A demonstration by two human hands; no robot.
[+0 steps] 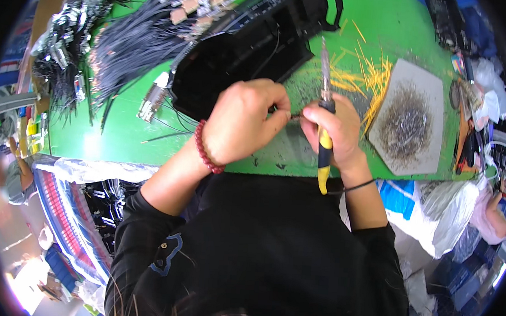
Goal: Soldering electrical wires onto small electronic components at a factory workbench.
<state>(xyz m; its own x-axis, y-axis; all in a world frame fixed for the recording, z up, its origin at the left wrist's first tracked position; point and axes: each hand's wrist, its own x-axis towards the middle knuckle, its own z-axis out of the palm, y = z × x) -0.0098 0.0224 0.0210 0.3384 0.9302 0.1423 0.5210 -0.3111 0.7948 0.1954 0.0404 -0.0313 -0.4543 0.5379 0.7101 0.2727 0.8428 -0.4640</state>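
Now mid-solder: left hand [240, 122] pinching a thin wire [295, 117], right hand [331, 131] clenched on soldering iron [325, 98]; next probably needs a steady tip-to-joint touch.

Soldering iron [325, 122]: yellow-and-black handle, long metal shaft, tip pointing away from body; gripped mid-handle by right hand [332, 134], handle end sticking out below fingers toward torso, shaft rising above fingers.

Thin wire end [295, 117]: small, dark, roughly horizontal, pinched between left hand [243, 122] fingertips and right fingertips; detail too small to tell.
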